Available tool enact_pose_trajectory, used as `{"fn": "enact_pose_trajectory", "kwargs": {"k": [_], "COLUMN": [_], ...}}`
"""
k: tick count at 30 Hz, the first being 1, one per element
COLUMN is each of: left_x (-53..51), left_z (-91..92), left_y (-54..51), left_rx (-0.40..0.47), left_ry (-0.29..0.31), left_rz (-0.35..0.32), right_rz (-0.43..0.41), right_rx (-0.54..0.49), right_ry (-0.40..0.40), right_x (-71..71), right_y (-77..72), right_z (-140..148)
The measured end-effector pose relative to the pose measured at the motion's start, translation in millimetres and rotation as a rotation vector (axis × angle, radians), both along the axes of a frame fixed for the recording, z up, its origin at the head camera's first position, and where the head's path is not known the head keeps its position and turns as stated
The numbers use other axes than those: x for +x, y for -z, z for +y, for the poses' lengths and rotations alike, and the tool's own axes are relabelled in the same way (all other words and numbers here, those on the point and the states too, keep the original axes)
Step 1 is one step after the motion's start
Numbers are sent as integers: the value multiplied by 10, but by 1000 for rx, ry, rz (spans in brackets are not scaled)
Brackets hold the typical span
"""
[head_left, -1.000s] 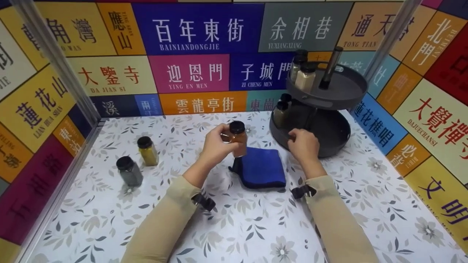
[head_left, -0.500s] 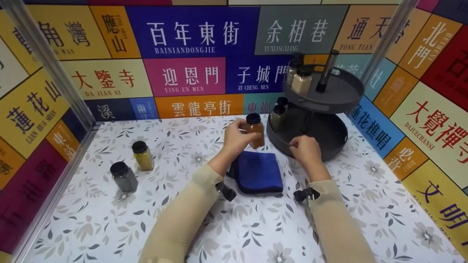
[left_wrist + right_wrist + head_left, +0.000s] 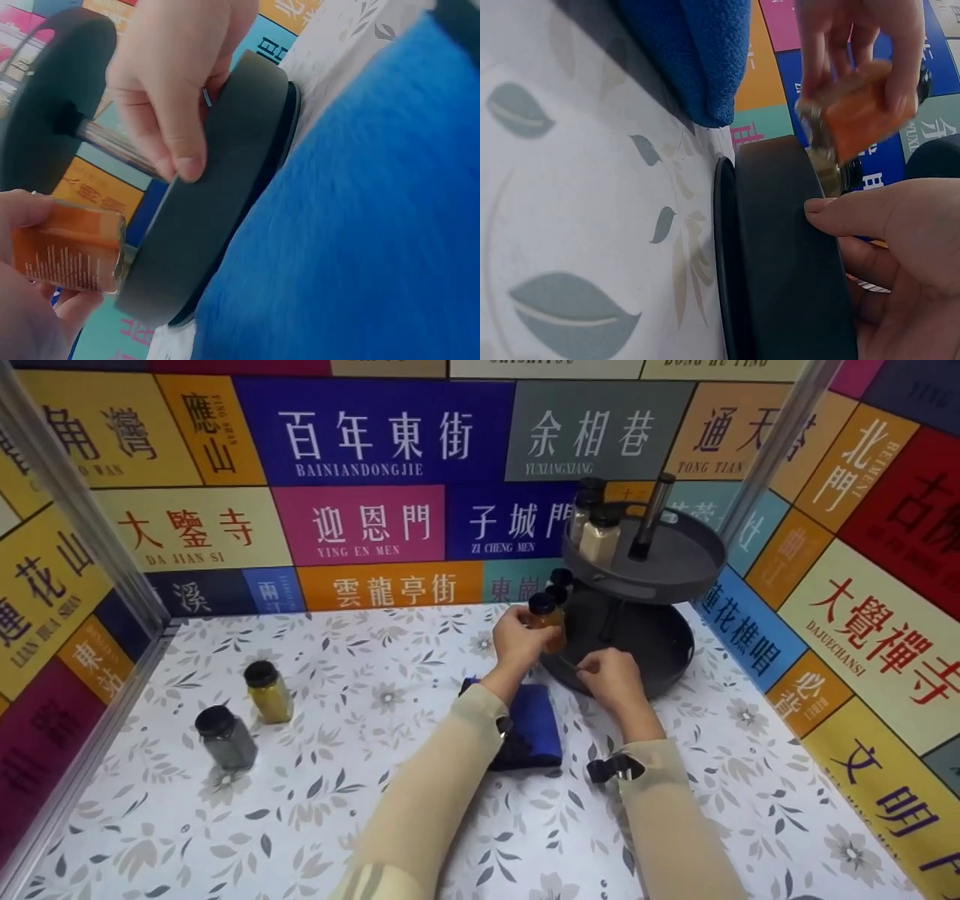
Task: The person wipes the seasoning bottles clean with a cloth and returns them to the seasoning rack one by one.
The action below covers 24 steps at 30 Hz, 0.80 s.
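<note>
My left hand [image 3: 517, 643] holds a square glass spice jar [image 3: 71, 244] of orange powder with a black lid. It is held at the left edge of the lower tray [image 3: 664, 649] of a dark grey two-tier rack, above the tray's rim. With thumb outside and fingers inside, my right hand [image 3: 615, 682] pinches the tray's wall [image 3: 780, 240] at the front. In the right wrist view the orange jar [image 3: 862, 112] is tilted near the rim, close to another jar [image 3: 829, 169] in the tray. That other jar is mostly hidden in the head view.
On the upper tray [image 3: 690, 562] stand a cream-coloured jar [image 3: 600, 540] and another dark-lidded jar [image 3: 583, 517]. A folded blue cloth [image 3: 540, 727] lies under my left forearm. To the left stand a yellow jar [image 3: 270, 697] and a grey jar [image 3: 229, 742]. Printed panels wall the table.
My left hand has carried the orange spice jar rightward from above the blue cloth to the lower tray's edge. My right hand stays at the tray's front rim. The head view has shifted slightly.
</note>
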<state>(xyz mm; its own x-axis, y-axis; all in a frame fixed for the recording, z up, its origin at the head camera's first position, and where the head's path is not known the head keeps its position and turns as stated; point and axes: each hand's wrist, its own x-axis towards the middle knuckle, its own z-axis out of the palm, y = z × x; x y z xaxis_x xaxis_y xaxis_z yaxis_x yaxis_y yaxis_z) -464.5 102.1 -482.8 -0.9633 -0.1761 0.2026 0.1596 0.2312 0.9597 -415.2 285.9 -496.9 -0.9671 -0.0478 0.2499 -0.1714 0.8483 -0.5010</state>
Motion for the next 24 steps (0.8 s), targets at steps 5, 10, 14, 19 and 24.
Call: {"fn": "enact_pose_trajectory", "kwargs": {"k": [5,10,14,19,24], "left_x": [-83,-142,-174,-190,-160], "left_z": [193,363,413,404,387], "left_y": [23,-11,-31,-16,20], "left_rx": [-16,-137,-232,-299,-294], "left_ry": [-6,28,44,5,12], "left_rz": [27,-27,-65,-87,-60], "right_rz": [18,30,52,42,45], "right_rx": [-6,-1,0,0,-2], "right_ry": [-17,-9,-8,-29,-29], "right_x": [-15,-27,-31,-40,-26], "right_y": [24,-11,-25,-6,24], "right_z": [-6,48,63,49,33]}}
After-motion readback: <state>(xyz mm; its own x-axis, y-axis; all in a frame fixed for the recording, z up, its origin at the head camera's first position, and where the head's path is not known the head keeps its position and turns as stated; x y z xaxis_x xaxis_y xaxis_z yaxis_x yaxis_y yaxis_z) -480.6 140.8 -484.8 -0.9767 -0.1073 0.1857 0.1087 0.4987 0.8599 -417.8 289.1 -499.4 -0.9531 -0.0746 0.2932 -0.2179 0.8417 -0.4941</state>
